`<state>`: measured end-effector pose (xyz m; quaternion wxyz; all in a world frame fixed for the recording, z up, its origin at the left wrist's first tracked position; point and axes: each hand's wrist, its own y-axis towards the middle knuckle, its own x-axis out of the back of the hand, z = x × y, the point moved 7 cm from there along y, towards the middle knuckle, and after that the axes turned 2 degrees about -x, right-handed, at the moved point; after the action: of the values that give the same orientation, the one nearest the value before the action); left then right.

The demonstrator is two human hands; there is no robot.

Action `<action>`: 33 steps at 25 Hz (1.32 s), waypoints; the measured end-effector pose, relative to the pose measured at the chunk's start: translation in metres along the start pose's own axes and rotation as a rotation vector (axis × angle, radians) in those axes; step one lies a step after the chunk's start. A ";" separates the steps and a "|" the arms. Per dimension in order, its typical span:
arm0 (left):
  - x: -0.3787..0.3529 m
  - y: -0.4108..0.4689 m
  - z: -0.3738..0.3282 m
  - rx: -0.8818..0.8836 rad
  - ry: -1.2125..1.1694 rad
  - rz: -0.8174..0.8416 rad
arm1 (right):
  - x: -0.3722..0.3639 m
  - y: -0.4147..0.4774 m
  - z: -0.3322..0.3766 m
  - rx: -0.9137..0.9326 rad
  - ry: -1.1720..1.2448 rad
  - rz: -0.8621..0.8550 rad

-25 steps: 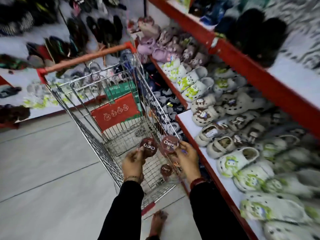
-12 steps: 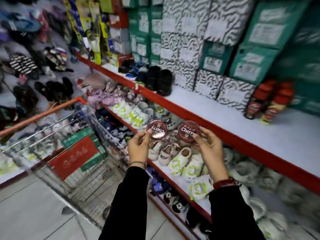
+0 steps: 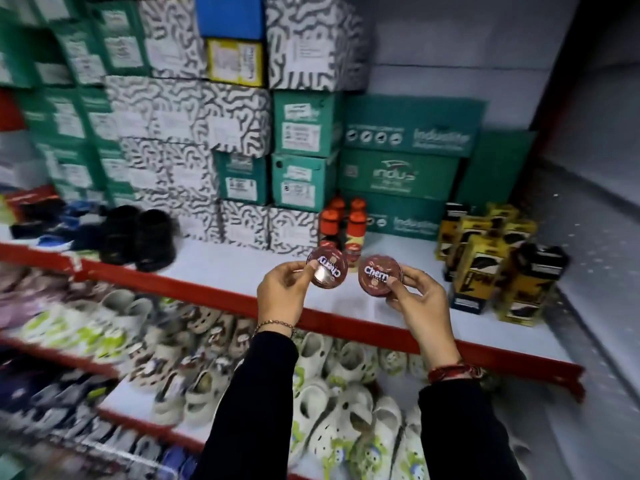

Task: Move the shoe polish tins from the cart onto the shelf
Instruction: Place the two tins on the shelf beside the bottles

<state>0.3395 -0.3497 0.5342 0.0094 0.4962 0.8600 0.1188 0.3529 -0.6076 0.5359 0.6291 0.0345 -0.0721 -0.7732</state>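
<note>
I hold two round dark-red shoe polish tins with white "Cherry" lettering, one per hand. My left hand (image 3: 282,289) grips the left tin (image 3: 327,268) by its edge, lid facing me. My right hand (image 3: 420,299) grips the right tin (image 3: 379,275) the same way. Both tins hover just above the front of the white shelf (image 3: 242,268) with its red front lip. The cart is out of view.
Red-capped polish bottles (image 3: 343,226) stand just behind the tins. Yellow-black boxes (image 3: 491,261) fill the shelf's right end, black shoes (image 3: 138,237) sit to the left. Stacked shoe boxes (image 3: 304,147) line the back. White clogs (image 3: 332,410) crowd the lower shelf.
My view has swung right and up from the cart to the shelf. Both hands have carried the tins from the cart's basket up to the shelf's front edge.
</note>
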 end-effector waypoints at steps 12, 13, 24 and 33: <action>-0.102 0.025 0.012 0.045 0.801 0.226 | 0.053 0.044 -0.040 -0.239 -0.381 -0.277; -0.103 0.028 0.013 0.039 0.847 0.228 | 0.052 0.045 -0.038 -0.230 -0.430 -0.294; -0.096 0.035 0.010 -0.093 0.948 0.195 | 0.024 0.039 -0.004 0.014 -0.778 -0.318; -0.056 0.017 -0.035 -0.518 0.848 0.121 | -0.044 0.029 0.042 0.447 -0.984 -0.022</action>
<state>0.3780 -0.3965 0.5658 -0.2250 0.4345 0.7000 0.5201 0.3844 -0.5676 0.5806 0.4901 -0.1979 -0.5207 -0.6705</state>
